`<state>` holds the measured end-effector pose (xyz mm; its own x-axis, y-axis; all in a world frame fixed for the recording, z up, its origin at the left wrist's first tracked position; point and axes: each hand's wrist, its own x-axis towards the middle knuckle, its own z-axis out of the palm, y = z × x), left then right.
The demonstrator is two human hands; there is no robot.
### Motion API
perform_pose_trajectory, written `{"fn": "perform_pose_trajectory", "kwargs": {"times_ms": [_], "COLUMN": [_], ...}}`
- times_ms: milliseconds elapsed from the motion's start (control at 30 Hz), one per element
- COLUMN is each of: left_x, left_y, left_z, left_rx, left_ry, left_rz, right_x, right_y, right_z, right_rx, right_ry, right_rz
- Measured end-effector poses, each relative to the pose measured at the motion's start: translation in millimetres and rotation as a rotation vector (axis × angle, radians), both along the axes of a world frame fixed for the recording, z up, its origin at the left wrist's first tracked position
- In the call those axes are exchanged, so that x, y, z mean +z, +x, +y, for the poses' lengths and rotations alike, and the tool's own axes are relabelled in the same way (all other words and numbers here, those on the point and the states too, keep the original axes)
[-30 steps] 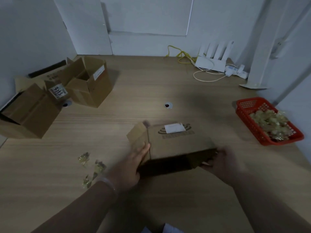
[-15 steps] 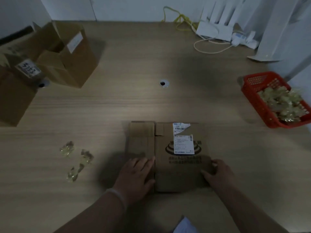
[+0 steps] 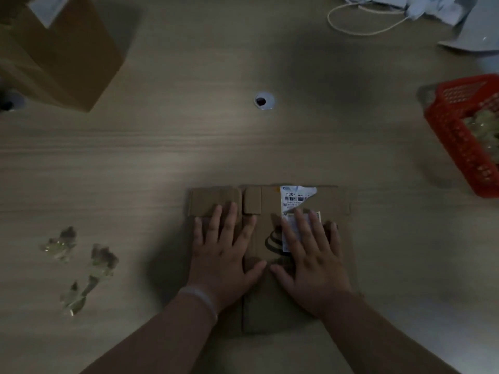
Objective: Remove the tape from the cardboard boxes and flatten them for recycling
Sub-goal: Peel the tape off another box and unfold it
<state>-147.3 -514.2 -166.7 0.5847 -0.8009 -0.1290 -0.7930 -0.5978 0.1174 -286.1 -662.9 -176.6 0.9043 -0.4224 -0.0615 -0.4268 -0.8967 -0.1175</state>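
Hands moved: gripping the box's sides a second ago, then at its near edge, flat on top now. Left hand (image 3: 224, 255) and right hand (image 3: 313, 257) lie palm-down, fingers straight and spread, thumbs nearly meeting, pressing the flattened box (image 3: 266, 306) onto the table (image 3: 189, 147). Right fingers cover part of its torn label (image 3: 294, 197). Box went from open tube to collapsed, so this one looks done bar creasing. Left of box: tape scraps (image 3: 102, 259). Far left beyond box: another box (image 3: 67, 49), upright, unflattened. Right of box: red basket (image 3: 453, 136).
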Motion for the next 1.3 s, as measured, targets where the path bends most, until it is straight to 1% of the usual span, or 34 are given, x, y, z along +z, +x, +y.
{"fn": "perform_pose_trajectory", "kwargs": {"times_ms": [267, 433, 533, 667, 800, 1000, 1167, 1300], "left_x": [-5, 10, 10, 5, 0, -6, 4, 12], "left_y": [0, -13, -17, -21, -23, -23, -22, -11], "left_z": [1, 2, 15, 37, 34, 37, 36, 42], "left_rx": [-0.004, 0.049, 0.015, -0.051, -0.038, -0.042, -0.039, -0.008], "left_ry": [-0.055, 0.005, 0.014, -0.001, -0.032, -0.043, -0.001, -0.038], "left_rz": [-0.016, 0.036, 0.052, 0.036, 0.01, 0.018, 0.072, 0.14], "right_x": [-3, 2, 5, 1, -6, -10, -2, 6], "right_y": [0, -4, -19, -37, -37, -37, -38, -43], "right_z": [-3, -3, -6, 0, 4, 3, 3, -6], "right_rx": [-0.005, -0.043, -0.082, -0.091, -0.129, -0.119, -0.114, -0.104], "right_ry": [0.001, 0.049, 0.067, 0.025, -0.024, -0.016, 0.02, 0.133], "right_rz": [-0.058, -0.075, -0.082, -0.059, -0.032, -0.041, -0.053, -0.094]}}
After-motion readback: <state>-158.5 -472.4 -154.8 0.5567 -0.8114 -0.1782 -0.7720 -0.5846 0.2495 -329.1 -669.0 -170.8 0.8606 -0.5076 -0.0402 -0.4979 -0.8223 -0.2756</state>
